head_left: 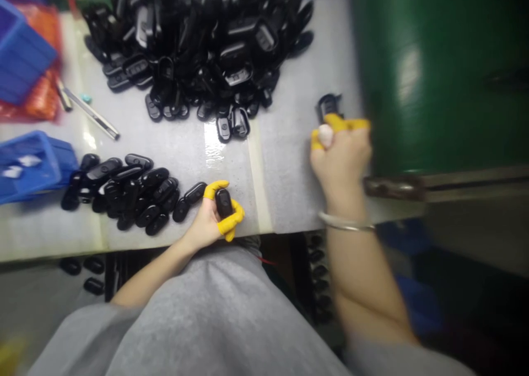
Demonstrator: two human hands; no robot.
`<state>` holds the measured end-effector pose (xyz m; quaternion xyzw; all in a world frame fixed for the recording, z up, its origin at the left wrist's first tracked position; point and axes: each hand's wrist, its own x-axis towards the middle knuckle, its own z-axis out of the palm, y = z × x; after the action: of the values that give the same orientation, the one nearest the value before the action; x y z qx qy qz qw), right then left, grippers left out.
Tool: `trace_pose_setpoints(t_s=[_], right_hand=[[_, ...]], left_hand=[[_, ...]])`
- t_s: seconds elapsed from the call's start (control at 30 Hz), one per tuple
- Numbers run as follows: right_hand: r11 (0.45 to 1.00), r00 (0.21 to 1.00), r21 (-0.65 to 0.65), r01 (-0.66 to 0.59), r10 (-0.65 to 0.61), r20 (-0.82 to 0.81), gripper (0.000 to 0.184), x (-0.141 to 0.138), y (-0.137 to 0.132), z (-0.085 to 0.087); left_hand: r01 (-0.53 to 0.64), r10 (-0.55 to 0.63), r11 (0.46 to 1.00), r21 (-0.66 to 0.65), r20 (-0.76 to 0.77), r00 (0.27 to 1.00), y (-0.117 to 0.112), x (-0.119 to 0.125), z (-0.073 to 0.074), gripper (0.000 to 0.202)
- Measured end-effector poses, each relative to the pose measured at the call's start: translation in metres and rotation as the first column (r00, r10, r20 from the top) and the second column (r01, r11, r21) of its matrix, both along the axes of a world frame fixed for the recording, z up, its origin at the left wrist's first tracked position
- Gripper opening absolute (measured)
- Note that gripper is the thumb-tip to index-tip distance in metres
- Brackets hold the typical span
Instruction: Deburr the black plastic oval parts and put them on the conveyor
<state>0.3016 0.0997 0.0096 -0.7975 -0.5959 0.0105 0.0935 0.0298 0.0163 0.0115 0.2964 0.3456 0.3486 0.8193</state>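
Note:
My left hand (212, 216), with yellow finger covers, is closed around a black oval plastic case (223, 203) near the table's front edge. Just left of it lies a loose heap of similar black oval cases (138, 191). Out to the right, my right hand (341, 150) is curled in a fist-like grip, also with yellow covers and a pale rounded tip at the thumb. A black plastic shell (329, 106) sticks out beyond its fingers; the contact itself is mostly hidden.
A large pile of black plastic shells (198, 50) covers the back of the table (289, 194). At left are a cutter knife (93, 114), a blue bin (60, 158) with white scraps, and another blue bin (25, 50) on orange plastic. A green surface (433, 78) lies right.

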Motion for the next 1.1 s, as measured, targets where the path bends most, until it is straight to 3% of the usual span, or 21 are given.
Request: trace_pose_setpoints(t_s=[0.13,0.27,0.57,0.67,0.73,0.8,0.87,0.9,0.97,1.03,1.1], right_hand=[[0.996,0.995,0.008,0.094,-0.094,0.025,0.058,0.009,0.03,-0.014],[0.993,0.993,-0.022,0.115,-0.115,0.017,0.047,0.011,0.031,-0.014],[0.993,0.996,0.111,-0.051,0.058,-0.067,0.036,-0.011,-0.021,-0.011],[0.994,0.997,0.101,-0.035,0.042,-0.07,0.034,-0.018,-0.037,-0.015],[0.992,0.997,0.128,-0.021,0.031,-0.075,0.029,-0.02,-0.042,-0.016],[0.98,0.987,0.19,-0.05,0.077,-0.139,0.026,-0.023,-0.045,-0.014],[0.959,0.946,0.276,-0.067,0.149,-0.287,0.026,-0.028,-0.05,-0.007],[0.95,0.901,0.307,-0.047,0.173,-0.397,0.026,-0.033,-0.053,-0.002],[0.953,0.726,0.3,0.047,0.174,-0.666,0.025,-0.046,-0.063,0.009],[0.975,0.441,0.175,0.136,0.098,-0.892,0.026,-0.06,-0.075,0.021],[0.986,0.154,0.017,0.167,-0.009,-0.988,0.03,-0.073,-0.086,0.031]], left_hand=[[-0.003,0.003,1.0,-0.015,-0.002,1.0,-0.001,0.001,0.001,0.069],[0.007,-0.008,0.999,-0.035,-0.026,1.0,-0.001,0.001,0.003,0.071],[0.015,-0.014,1.0,0.01,-0.025,1.0,-0.002,-0.002,-0.001,0.068],[0.076,-0.056,0.993,0.092,-0.204,0.977,-0.004,-0.005,0.004,0.066],[0.203,-0.065,0.955,0.214,-0.52,0.852,-0.004,-0.01,0.012,0.067],[0.452,-0.031,0.851,0.265,-0.835,0.549,-0.002,-0.017,0.021,0.068],[0.677,0.034,0.717,0.168,-0.978,0.207,0.0,-0.024,0.03,0.064],[0.739,0.072,0.666,0.102,-0.995,0.072,0.001,-0.027,0.032,0.061],[0.784,0.165,0.621,0.017,-0.98,-0.109,0.002,-0.031,0.036,0.056],[0.774,0.242,0.632,-0.025,-0.943,-0.227,0.003,-0.035,0.039,0.053],[0.758,0.264,0.649,-0.063,-0.916,-0.303,0.004,-0.037,0.043,0.05]])
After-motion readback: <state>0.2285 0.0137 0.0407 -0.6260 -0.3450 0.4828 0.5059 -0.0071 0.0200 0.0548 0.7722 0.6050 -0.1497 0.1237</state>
